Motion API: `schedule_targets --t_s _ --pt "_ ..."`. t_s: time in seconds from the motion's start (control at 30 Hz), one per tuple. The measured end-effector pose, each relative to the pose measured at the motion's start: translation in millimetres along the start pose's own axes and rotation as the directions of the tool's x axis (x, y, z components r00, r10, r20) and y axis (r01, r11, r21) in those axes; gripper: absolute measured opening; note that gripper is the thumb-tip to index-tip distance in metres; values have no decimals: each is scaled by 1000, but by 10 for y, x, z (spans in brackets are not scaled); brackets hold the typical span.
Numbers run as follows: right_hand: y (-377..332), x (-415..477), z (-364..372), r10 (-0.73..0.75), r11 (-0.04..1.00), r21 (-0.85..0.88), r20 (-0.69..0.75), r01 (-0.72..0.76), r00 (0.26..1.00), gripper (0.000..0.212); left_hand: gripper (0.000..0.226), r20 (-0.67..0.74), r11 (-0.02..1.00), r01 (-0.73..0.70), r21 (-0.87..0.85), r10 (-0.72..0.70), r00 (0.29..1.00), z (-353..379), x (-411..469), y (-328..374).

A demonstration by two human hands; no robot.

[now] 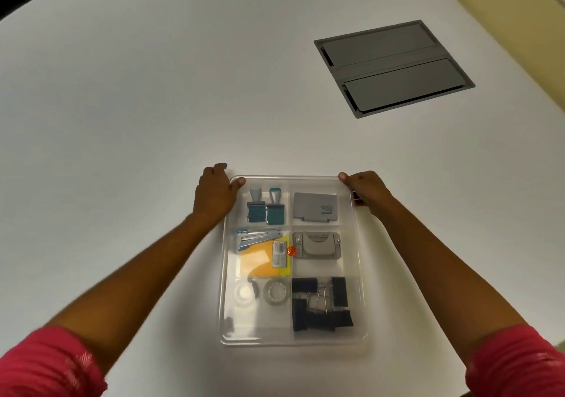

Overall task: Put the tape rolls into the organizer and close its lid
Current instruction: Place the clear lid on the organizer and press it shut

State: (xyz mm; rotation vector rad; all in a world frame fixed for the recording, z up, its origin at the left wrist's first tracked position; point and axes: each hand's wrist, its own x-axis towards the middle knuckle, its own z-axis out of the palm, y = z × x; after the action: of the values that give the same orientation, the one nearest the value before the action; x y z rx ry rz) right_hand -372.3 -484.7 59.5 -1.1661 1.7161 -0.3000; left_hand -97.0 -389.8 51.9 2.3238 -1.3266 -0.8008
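A clear plastic organizer point(356, 274) lies on the white table in front of me, with its see-through lid lying flat over the compartments. Two clear tape rolls point(244, 292) point(277, 292) sit in the near left compartment, seen through the lid. My left hand point(214, 193) grips the far left corner, thumb on top of the lid. Over at the far right corner, my right hand point(365, 188) holds the organizer the same way.
Other compartments hold two teal stamps point(266, 205), a grey pad point(316, 207), a stapler point(256, 237) on yellow sticky notes, a grey hole punch point(316, 245) and several black binder clips point(321, 303). A grey cable hatch point(394, 66) is set into the table at far right.
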Motion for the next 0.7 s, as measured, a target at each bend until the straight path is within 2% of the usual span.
schedule_targets --t_s 0.03,0.1,0.17,0.23,0.33,0.43,0.57,0.7 --pt "62 -87 24 -56 997 -55 -99 51 994 28 58 -68 999 -43 6 43 997 62 -173 -31" --pt "243 -323 109 -236 965 -180 -264 192 935 30 65 -136 994 -109 -33 103 985 216 -540 -110" --pt "463 -634 240 -421 893 -300 -297 334 857 41 69 -149 986 -159 -39 152 977 373 -871 -220" --pt "699 -919 385 -500 847 -340 -246 409 831 55 74 -150 986 -168 -9 165 975 504 -1112 -336" --pt "960 -1145 550 -546 784 -433 -142 444 826 70 76 -149 984 -174 40 178 973 635 -1285 -429" --pt "1043 -1163 615 -579 704 -575 -124 417 806 72 75 -134 981 -170 90 181 974 692 -1322 -437" --pt "1036 -1133 639 -554 713 -603 -172 358 815 86 76 -123 980 -175 98 187 975 707 -1317 -451" --pt "1084 -1077 665 -558 707 -609 -168 359 812 76 75 -122 985 -171 17 172 978 725 -1332 -457"
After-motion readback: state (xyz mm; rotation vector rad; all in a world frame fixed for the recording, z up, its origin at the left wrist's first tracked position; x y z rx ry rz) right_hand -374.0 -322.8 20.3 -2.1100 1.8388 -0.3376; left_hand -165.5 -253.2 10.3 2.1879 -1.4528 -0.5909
